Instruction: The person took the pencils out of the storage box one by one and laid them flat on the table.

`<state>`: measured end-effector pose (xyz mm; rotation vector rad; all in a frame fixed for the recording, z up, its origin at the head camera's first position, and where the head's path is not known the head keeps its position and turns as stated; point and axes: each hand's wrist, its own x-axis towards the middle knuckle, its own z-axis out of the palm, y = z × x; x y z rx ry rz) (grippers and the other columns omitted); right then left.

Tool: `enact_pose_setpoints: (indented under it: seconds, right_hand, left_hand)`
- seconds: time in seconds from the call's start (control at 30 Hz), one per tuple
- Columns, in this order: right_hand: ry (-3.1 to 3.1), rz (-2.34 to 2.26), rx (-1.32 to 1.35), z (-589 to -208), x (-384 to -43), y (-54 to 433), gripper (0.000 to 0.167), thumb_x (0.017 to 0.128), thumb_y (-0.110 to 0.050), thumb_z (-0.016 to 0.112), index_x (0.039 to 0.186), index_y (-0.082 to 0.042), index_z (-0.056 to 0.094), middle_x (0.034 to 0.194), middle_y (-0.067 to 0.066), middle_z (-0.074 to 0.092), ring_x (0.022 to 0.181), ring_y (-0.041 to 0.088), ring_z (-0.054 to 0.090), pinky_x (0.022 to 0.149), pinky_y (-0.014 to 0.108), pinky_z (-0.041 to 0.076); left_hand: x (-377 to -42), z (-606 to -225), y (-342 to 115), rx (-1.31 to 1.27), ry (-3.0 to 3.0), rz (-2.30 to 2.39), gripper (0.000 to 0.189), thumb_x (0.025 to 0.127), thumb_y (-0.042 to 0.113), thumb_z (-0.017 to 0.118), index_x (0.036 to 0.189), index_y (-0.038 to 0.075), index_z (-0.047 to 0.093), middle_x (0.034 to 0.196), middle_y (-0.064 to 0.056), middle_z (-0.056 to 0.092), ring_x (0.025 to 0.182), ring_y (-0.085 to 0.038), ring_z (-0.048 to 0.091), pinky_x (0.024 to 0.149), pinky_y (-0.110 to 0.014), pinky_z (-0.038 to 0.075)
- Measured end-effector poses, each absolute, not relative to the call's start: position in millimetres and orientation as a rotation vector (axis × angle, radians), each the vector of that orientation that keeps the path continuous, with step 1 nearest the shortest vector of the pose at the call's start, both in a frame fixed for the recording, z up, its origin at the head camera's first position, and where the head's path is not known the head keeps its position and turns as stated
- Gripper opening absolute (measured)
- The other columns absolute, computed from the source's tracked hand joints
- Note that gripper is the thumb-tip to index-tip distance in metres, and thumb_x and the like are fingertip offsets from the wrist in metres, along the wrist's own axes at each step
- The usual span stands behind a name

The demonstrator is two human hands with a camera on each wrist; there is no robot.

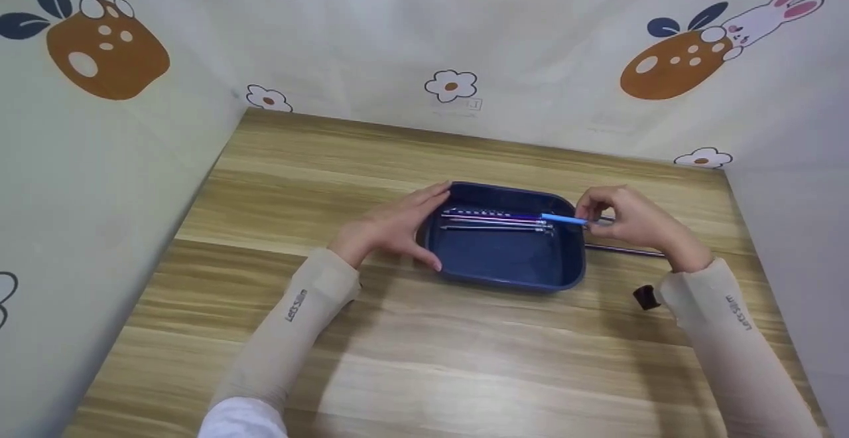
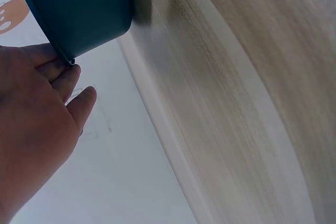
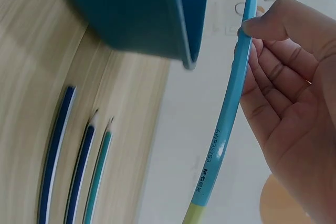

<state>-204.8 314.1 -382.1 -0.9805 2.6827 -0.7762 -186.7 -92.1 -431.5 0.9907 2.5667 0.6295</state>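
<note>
A dark blue rectangular box (image 1: 511, 284) stands on the table with several pencils (image 1: 494, 224) lying along its far side. My left hand (image 1: 398, 222) rests against the box's left end, thumb and fingers spread; in the left wrist view its fingertips touch the rim. At the right end my right hand (image 1: 630, 218) pinches a light blue pencil (image 3: 223, 124) between thumb and fingers. That pencil slants past the box's rim, with printed lettering and a yellow-green band low on its shaft. Part of it reaches over the box in the head view.
Three pencils (image 3: 79, 174) lie on the table right of the box, partly hidden by my right hand and wrist in the head view. A small dark object (image 1: 645, 297) sits beside my right sleeve, its kind unclear. Printed curtains (image 1: 371, 46) border the wooden table.
</note>
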Motion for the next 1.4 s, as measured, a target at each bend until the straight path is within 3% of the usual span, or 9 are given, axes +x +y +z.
enact_pose_setpoints:
  seconds: [0.53, 0.83, 1.4]
  right_hand:
    - [2.782, -0.823, -0.942, -404.3, -195.7, 350.5, 0.026, 0.072, 0.012, 0.07, 0.085, -0.01, 0.069, 0.078, -0.005, 0.068, 0.071, -0.003, 0.058, 0.065, 0.018, 0.052]
    - [2.777, -0.832, -0.881, -414.3, -184.9, 370.2, 0.026, 0.071, 0.013, 0.067, 0.086, -0.008, 0.068, 0.082, -0.001, 0.068, 0.074, 0.01, 0.06, 0.068, 0.019, 0.052]
    - [2.72, -0.875, -0.75, -427.5, -166.3, 394.8, 0.027, 0.071, 0.015, 0.069, 0.087, -0.006, 0.068, 0.085, 0.004, 0.068, 0.077, -0.004, 0.055, 0.069, 0.016, 0.05]
  left_hand:
    - [-189.0, -432.0, -92.4, 1.025, 2.562, 0.62, 0.129, 0.068, 0.064, 0.083, 0.16, 0.005, 0.014, 0.171, -0.003, 0.002, 0.157, -0.024, 0.011, 0.128, -0.041, 0.019]
    - [-187.5, -429.3, -93.0, 1.006, 2.563, 0.618, 0.129, 0.068, 0.063, 0.083, 0.16, 0.007, 0.013, 0.171, -0.001, 0.0, 0.157, -0.023, 0.009, 0.128, -0.041, 0.017]
    - [-187.4, -431.3, -92.5, 1.003, 2.556, 0.624, 0.13, 0.067, 0.065, 0.082, 0.16, 0.007, 0.013, 0.171, 0.0, -0.001, 0.157, -0.022, 0.009, 0.128, -0.04, 0.017]
